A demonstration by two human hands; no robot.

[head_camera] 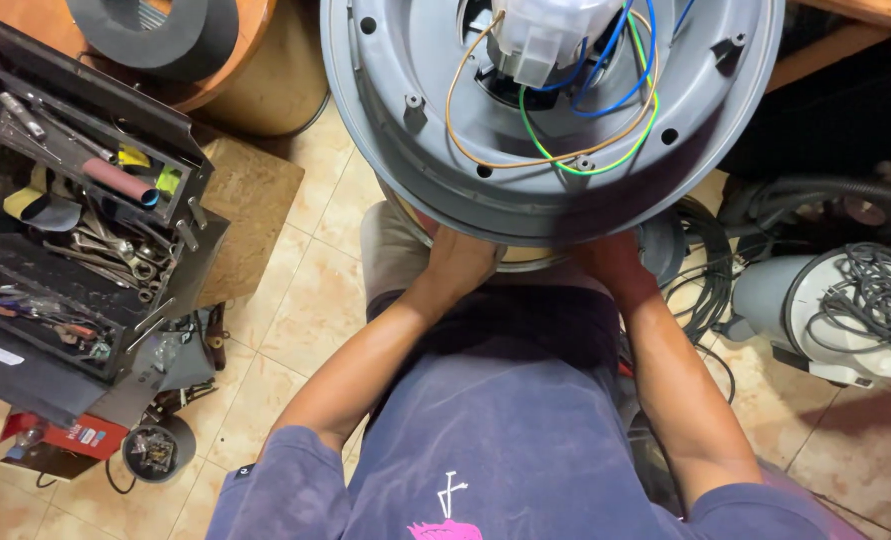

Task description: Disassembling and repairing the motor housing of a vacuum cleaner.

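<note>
A large round grey plastic housing [406, 170] fills the upper middle, with a white motor block [546, 35] at its centre and blue, green, yellow and orange wires [566, 150] looping around it. My left hand [461, 262] reaches under the housing's near rim, its fingers hidden beneath it. My right hand [614, 265] does the same on the right side, fingers also hidden. Both hands seem to grip something round and tan [526, 260] under the housing.
An open black cantilever toolbox [86, 230] full of wrenches and screwdrivers stands at the left. A grey and white vacuum body [826, 310] wrapped in grey cable sits at the right with a hose. A wooden board [251, 200] lies on the tiled floor.
</note>
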